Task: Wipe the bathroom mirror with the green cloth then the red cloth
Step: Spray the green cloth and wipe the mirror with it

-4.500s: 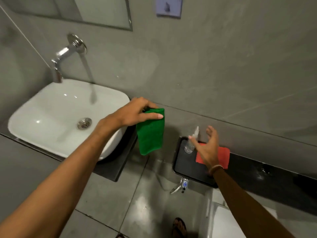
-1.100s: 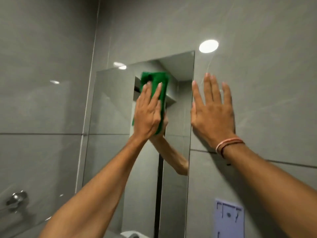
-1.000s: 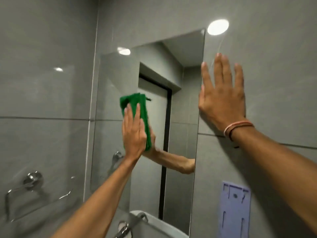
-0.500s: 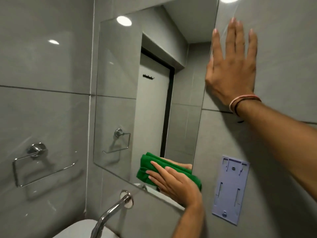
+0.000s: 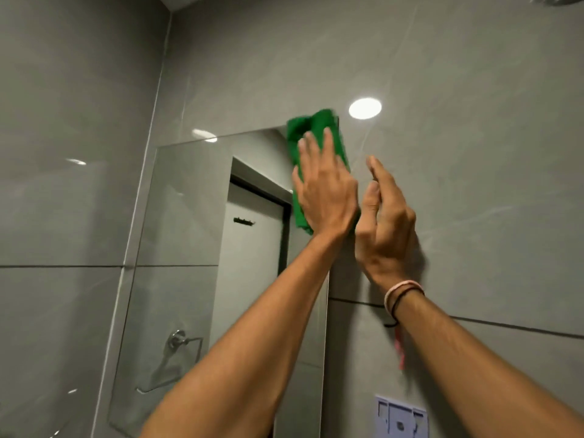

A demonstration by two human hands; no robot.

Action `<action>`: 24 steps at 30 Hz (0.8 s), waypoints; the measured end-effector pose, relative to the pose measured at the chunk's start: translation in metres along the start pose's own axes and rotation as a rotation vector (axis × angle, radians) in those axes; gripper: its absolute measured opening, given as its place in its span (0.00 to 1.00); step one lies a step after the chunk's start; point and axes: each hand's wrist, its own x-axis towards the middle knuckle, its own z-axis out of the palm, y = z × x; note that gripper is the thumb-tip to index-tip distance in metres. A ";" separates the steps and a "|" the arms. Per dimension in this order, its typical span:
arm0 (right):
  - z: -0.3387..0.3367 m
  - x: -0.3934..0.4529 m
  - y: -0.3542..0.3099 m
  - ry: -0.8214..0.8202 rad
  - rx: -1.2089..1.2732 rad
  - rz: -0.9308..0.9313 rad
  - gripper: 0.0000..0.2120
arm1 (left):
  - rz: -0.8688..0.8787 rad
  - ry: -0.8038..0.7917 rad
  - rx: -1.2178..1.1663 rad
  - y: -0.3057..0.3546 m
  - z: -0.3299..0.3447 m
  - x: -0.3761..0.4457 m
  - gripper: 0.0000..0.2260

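Up at the corner: cloth under the left palm

Now the left hand [image 5: 325,188] presses the green cloth [image 5: 316,147] flat against the top right corner of the mirror [image 5: 189,248]. Its fingers lie close together and stretched upward over the cloth, not pinching it. The cloth's long axis runs up and down, tilted a little, and its top edge pokes past the mirror's upper rim onto the wall [image 5: 474,153]. Nearly all the glass lies below and to the left of the fingers, so the next stroke is probably down or leftward from this corner.

The right hand [image 5: 384,222] is just beside the left, on the wall side of the mirror's right edge. Its fingers are loosely curved and near together, holding nothing; whether the palm touches the tile I cannot tell.

The cloth looks soft, napped and folded thick. The mirror is a frameless rectangle, smooth and glossy, reflecting a door. The wall is large grey polished tile with dark joints. No red cloth is in view, so that pass is not yet begun.
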 end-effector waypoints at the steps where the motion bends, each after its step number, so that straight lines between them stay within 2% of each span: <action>1: 0.002 0.001 0.000 0.041 0.061 0.014 0.23 | 0.113 -0.027 -0.036 0.004 0.001 0.008 0.26; 4: 0.000 0.008 -0.002 0.147 0.235 0.075 0.21 | 0.416 -0.074 -0.089 0.005 0.003 0.019 0.28; 6: -0.005 0.018 -0.006 0.236 0.414 0.226 0.21 | 0.544 -0.121 -0.087 -0.002 0.001 0.014 0.30; 8: -0.018 0.036 -0.010 0.279 0.535 0.391 0.25 | 0.643 -0.166 -0.049 -0.012 -0.001 0.008 0.31; 10: -0.034 0.057 -0.010 0.241 0.433 0.469 0.35 | 0.743 -0.202 -0.025 -0.021 -0.002 0.005 0.32; 12: -0.052 0.073 -0.011 0.117 0.213 0.494 0.44 | 0.804 -0.235 -0.010 -0.024 -0.004 0.000 0.33; 14: -0.068 0.083 -0.015 -0.019 0.063 0.538 0.49 | 0.850 -0.273 -0.003 -0.023 -0.009 -0.007 0.33; 16: -0.080 0.088 -0.020 -0.165 0.017 0.609 0.43 | 0.882 -0.309 0.013 -0.024 -0.014 -0.018 0.33; 19: -0.102 0.082 -0.023 -0.316 0.025 0.697 0.23 | 0.914 -0.319 0.028 -0.021 -0.028 -0.044 0.34; 22: -0.124 0.066 -0.028 -0.294 0.139 0.730 0.05 | 0.799 -0.314 0.013 -0.009 -0.046 -0.065 0.44; 24: -0.141 0.055 -0.033 -0.224 0.252 0.739 0.03 | 0.607 -0.365 -0.074 0.000 -0.061 -0.078 0.47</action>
